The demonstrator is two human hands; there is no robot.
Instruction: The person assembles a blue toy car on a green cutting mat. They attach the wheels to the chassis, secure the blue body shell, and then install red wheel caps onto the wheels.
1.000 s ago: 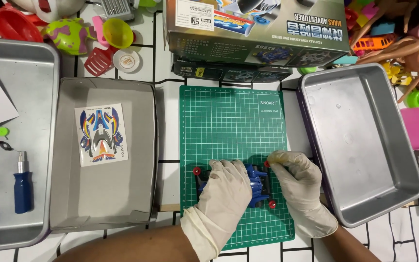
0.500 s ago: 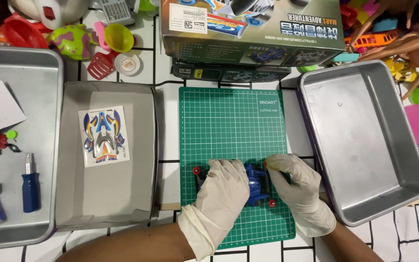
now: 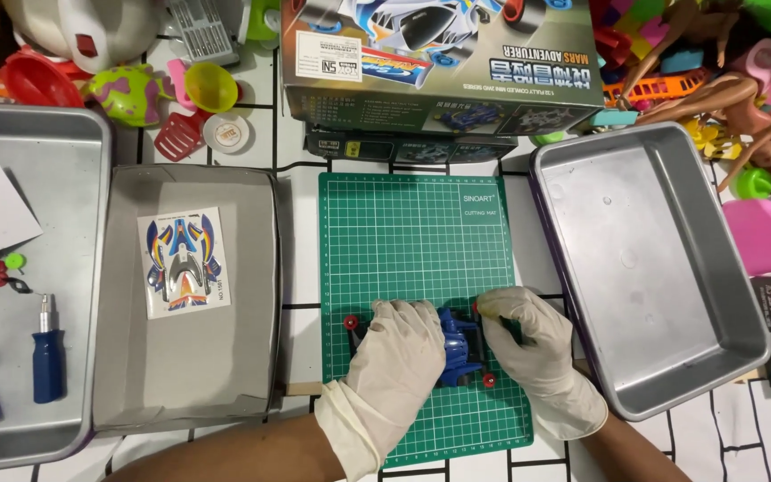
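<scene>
A small blue toy car [image 3: 459, 344] with red wheels sits on the green cutting mat [image 3: 412, 241], near its front edge. My left hand [image 3: 394, 361], in a white glove, lies over the car's left part and grips it. My right hand [image 3: 528, 348], gloved too, holds the car's right end with the fingers curled on it. Most of the car's body is hidden under both hands; a red wheel [image 3: 351, 322] shows at the left.
A grey tray [image 3: 252, 268] with a sticker sheet [image 3: 185, 261] lies left of the mat. Farther left, a metal tray [image 3: 82, 178] holds a blue screwdriver [image 3: 47, 361] and small parts. A metal tray [image 3: 653, 268] stands at the right. A model kit box [image 3: 439, 62] and toys crowd the back.
Both hands stay on the blue car at the mat's front. My fingers have shifted slightly on it; the car has barely moved.
</scene>
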